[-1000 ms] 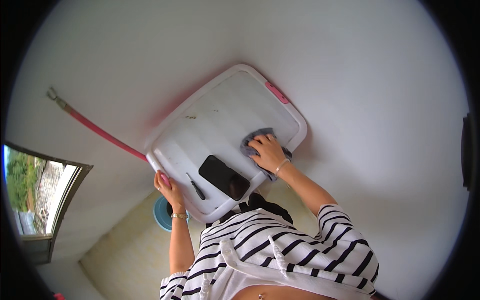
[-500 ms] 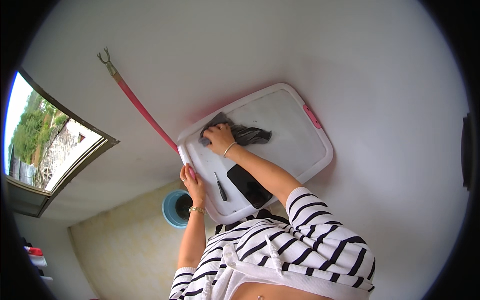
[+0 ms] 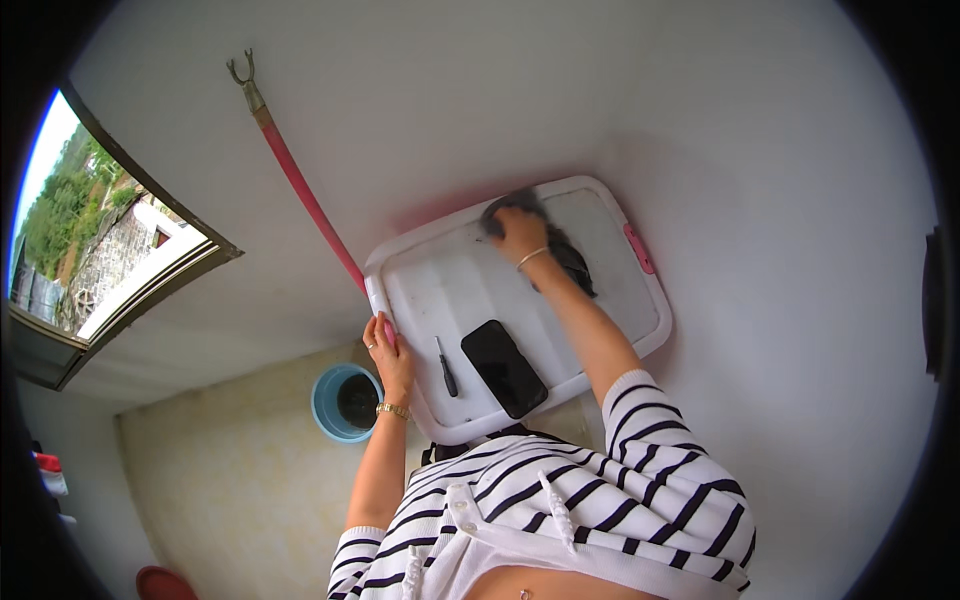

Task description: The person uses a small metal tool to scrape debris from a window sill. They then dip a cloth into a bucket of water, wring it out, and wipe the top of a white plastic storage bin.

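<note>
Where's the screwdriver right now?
Head view, left of centre: the screwdriver lies on the white lid, just left of the black phone.

Phone (image 3: 503, 370) lay on the lid (image 3: 430, 285), toward its near edge; screwdriver (image 3: 449, 380) lay just left of the phone. Cloth (image 3: 574, 265) lay on the lid's far part, beneath the right hand (image 3: 521, 236). Left hand (image 3: 392, 362) was at the lid's left edge. Bucket (image 3: 325, 405) stood on the floor (image 3: 220, 450), left of the lid. Pole (image 3: 308, 198) extended beyond the far-left corner, window (image 3: 120, 240) to its left.
</note>
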A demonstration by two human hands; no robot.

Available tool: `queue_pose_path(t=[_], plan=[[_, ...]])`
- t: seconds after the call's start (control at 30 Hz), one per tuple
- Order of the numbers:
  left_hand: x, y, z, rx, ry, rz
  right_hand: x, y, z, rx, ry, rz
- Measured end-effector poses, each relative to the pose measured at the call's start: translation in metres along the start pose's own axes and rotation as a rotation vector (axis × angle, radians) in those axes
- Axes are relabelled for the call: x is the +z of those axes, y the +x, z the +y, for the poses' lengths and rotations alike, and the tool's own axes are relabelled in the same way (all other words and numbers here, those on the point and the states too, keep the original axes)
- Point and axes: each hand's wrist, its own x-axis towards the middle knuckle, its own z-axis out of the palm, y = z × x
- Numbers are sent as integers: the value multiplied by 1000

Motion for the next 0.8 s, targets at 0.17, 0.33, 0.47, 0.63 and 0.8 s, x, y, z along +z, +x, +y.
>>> queue_pose_path(t=[0.17, 0.33, 0.47, 0.63, 0.8], plan=[[-4, -3, -9, 13, 24, 27, 0, -30, -33, -391, 218, -228], [0, -2, -2, 23, 46, -4, 5, 5, -12, -24, -23, -56], [-3, -1, 5, -16, 67, -20, 38, 6, -69, 33, -44, -4], [-1, -1, -8, 36, 93, 3, 78, -38, -169, -526, 48, -58], [-4, -6, -1, -48, 2, -9, 55, 3, -119, -401, 35, -188]])
